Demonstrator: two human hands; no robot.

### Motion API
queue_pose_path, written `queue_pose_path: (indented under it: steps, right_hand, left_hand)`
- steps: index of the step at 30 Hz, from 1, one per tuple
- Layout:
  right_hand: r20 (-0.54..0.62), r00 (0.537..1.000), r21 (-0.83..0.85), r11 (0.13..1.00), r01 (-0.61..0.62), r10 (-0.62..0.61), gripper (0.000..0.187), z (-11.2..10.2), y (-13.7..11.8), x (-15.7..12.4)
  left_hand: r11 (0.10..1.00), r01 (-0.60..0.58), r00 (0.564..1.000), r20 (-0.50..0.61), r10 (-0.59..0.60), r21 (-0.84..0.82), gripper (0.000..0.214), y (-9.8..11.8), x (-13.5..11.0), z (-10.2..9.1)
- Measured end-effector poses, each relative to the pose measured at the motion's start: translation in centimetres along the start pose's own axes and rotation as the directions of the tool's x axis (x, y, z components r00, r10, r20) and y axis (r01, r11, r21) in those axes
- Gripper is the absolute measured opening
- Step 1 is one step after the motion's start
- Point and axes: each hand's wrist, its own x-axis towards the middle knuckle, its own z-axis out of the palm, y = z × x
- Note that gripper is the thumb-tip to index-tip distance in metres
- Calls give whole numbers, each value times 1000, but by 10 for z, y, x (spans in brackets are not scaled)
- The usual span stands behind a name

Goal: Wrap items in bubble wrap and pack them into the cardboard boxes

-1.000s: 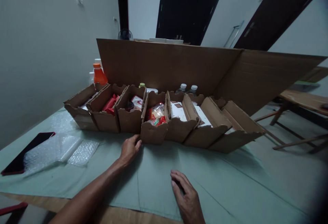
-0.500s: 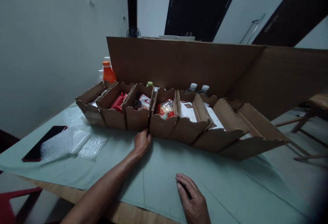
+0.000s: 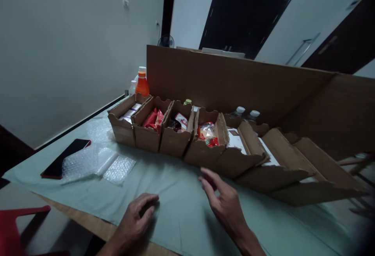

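My left hand (image 3: 136, 215) hovers over or rests on the green tablecloth (image 3: 172, 193) near the front edge, fingers bent, thumb apart, holding nothing. Farther forward, my right hand (image 3: 221, 197) is open with thumb and fingers apart, just short of the row of cardboard bins. Nearest to it is a bin (image 3: 206, 154) with a clear and red food packet (image 3: 208, 130) inside. To its left, one bin has a red-and-white packet (image 3: 181, 121), and another a red packet (image 3: 151, 118). White boxes (image 3: 130, 112) lie in the leftmost bin. Bins on the right hold white items (image 3: 236, 141).
A tall cardboard panel (image 3: 228, 80) stands behind the bins, with an orange bottle (image 3: 142, 86) at its left end and clear bottles (image 3: 240, 111) before it. Bubble wrap (image 3: 88, 160) and a dark phone (image 3: 66, 157) lie at left. A red stool (image 3: 17, 224) is below.
My left hand has drawn back from the bottom of the bins toward the table's front edge. My right hand has moved forward toward the bins. The view has shifted left.
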Motion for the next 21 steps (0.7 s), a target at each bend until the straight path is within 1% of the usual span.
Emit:
queue_pose_path:
  steps: [1, 3, 5, 7, 9, 11, 13, 16, 18, 21]
  right_hand:
    - [3, 1000, -43, 999, 6, -6, 38, 5, -12, 25]
    - [86, 996, -188, 982, -17, 34, 53, 16, -36, 72]
    - [166, 975, -400, 914, -68, 145, 61, 29, -55, 108]
    - [171, 953, -562, 819, -112, 248, 54, 38, -68, 129]
    - [143, 946, -625, 768, -142, 291, 42, 44, -74, 139]
    - [130, 949, -624, 767, -147, 287, 37, 46, -76, 141]
    - [131, 953, -617, 775, -137, 273, 35, 44, -76, 138]
    - [154, 960, -592, 800, -99, 234, 31, 38, -79, 123]
    - [176, 961, -576, 814, -74, 211, 27, 33, -84, 102]
    - [203, 969, -512, 859, -17, 141, 18, 22, -92, 50]
  left_hand:
    - [999, -37, 999, -35, 37, 7, 25, -1, -4, 1]
    - [994, -110, 990, -82, 112, 24, 23, 1, -6, 3]
    - [987, -159, 982, -102, 161, 28, 22, 5, -3, 5]
    - [984, -175, 977, -120, 177, 25, 21, 8, 0, 5]
    - [982, -185, 973, -133, 186, 19, 21, 9, 1, 5]
    - [982, -189, 971, -145, 188, 9, 21, 7, 0, 5]
    - [985, -170, 970, -175, 167, -6, 21, 4, -1, 5]
    - [997, -73, 962, -265, 62, -30, 22, -1, -5, 6]
    - [998, 0, 943, -333, -20, -58, 25, -6, -6, 5]
    - [976, 98, 896, -409, -171, -192, 38, -14, -8, 4]
